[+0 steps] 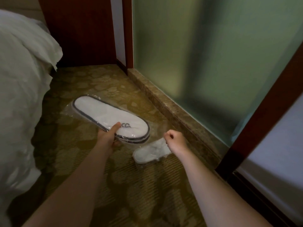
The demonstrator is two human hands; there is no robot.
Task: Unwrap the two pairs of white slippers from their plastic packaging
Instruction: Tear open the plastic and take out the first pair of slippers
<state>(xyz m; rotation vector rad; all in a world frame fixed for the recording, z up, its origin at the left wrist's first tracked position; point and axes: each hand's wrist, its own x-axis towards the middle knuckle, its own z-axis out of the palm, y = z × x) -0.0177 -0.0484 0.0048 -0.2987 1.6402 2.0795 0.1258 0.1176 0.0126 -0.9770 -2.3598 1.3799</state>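
A pair of flat white slippers [105, 114] with dark trim, stacked and sealed in clear plastic, is held above the carpet. My left hand [109, 136] grips its near edge, thumb on top beside a dark logo. My right hand [175, 139] is closed in a fist at the pair's toe end, pinching the clear plastic wrap [157, 128] there. Below that hand a second wrapped pair of white slippers [150, 153] lies on the carpet, partly hidden by my right wrist.
A bed with a white duvet [21, 95] fills the left side. Patterned yellow-brown carpet [139, 185] covers the floor. A marble sill [172, 108] and frosted glass wall [205, 54] run along the right, with a dark wooden door frame [262, 112] at the near right.
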